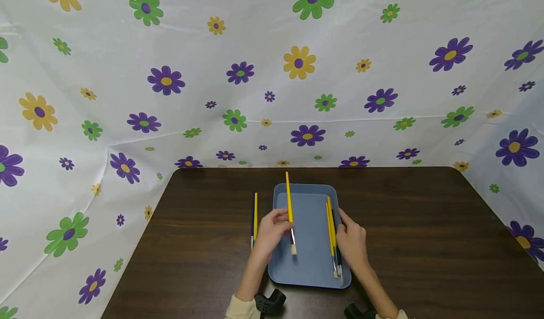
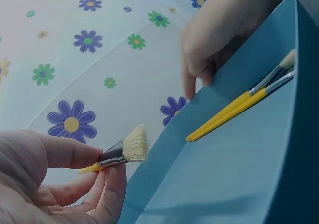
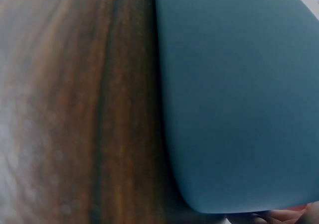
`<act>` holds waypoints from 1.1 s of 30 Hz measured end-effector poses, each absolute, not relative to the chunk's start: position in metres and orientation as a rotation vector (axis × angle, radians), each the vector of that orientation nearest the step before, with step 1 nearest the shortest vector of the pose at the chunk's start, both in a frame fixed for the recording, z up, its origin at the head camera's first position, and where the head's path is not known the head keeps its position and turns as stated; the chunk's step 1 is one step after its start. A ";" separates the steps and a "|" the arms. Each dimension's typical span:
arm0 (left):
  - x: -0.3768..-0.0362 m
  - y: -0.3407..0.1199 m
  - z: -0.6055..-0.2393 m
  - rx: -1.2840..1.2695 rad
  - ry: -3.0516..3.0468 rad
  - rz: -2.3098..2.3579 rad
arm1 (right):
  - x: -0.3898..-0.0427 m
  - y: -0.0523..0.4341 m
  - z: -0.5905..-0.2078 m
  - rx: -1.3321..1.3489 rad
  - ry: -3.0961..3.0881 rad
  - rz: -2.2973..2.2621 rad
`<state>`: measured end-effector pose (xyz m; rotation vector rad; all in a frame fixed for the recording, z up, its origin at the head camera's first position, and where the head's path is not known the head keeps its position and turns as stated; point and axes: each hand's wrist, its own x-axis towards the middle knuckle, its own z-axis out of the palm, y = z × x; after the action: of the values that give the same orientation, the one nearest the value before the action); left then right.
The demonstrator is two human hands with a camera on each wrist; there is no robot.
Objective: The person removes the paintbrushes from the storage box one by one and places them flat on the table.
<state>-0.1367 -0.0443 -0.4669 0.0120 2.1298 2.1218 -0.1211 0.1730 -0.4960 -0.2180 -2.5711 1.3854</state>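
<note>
My left hand [image 1: 272, 231] pinches a yellow-handled paintbrush [image 1: 289, 196] between thumb and fingers, close to its metal ferrule. The brush is over the left part of a blue-grey tray [image 1: 303, 272], pale flat bristles toward me and handle pointing away. In the left wrist view, the bristles [image 2: 135, 144] stick out past the thumb. At the tray's right side, my right hand [image 1: 352, 239] holds the rim with bent fingers. Beside it, inside the tray along the right wall, lie several paintbrushes [image 1: 330, 224], yellow and dark-handled, bristles toward me.
Left of the tray, a yellow-handled brush [image 1: 256, 210] and a dark blue-handled brush [image 1: 252, 222] lie side by side on the brown wooden table [image 1: 191, 243], their lower ends behind my left hand. A white flowered cloth [image 1: 255, 73] hangs behind the table.
</note>
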 end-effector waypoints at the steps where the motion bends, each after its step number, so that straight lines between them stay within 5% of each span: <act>1: -0.137 -0.047 -0.466 0.009 2.132 2.123 | -0.121 0.173 -0.496 -0.218 -2.572 1.386; 33: -0.151 -0.115 -0.473 -0.170 2.296 2.074 | -0.121 0.173 -0.496 -0.220 -2.574 1.386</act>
<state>-0.1513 -0.1153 -0.4730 -0.1699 2.2959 2.0737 -0.1208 0.1733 -0.4959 -0.2202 -2.5743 1.3860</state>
